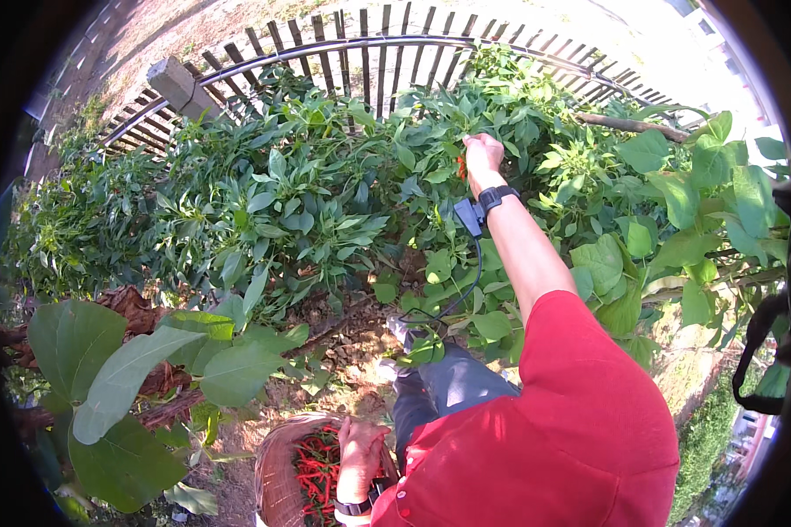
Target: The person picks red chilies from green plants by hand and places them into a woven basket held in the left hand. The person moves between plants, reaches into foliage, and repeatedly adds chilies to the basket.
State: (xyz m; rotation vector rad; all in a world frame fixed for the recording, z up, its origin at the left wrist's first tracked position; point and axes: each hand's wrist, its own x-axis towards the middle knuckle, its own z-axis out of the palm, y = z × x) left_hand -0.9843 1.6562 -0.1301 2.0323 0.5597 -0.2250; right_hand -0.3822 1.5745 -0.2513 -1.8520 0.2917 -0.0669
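Note:
My right hand (484,157) is stretched out among the leafy chili pepper plants (343,178), its fingers curled. Red chili peppers (461,167) show at its palm side and seem held in it; leaves and the hand itself hide part of them. Low in the view, my left hand (361,443) lies curled over the top of a woven wicker basket (280,451), gripping it at the side near my body. What exactly the fingers close around is hidden. Many slender red chilies (316,471), some with green stems, fill the visible inside of the basket.
Behind the plants runs a slatted wooden fence (362,59) with a rail and a concrete post (181,89). Broad-leaved vines (138,369) spread at left and right (689,178). A cable (478,270) hangs from the device (469,216) on my right wrist. Dry leaves cover the soil (352,349).

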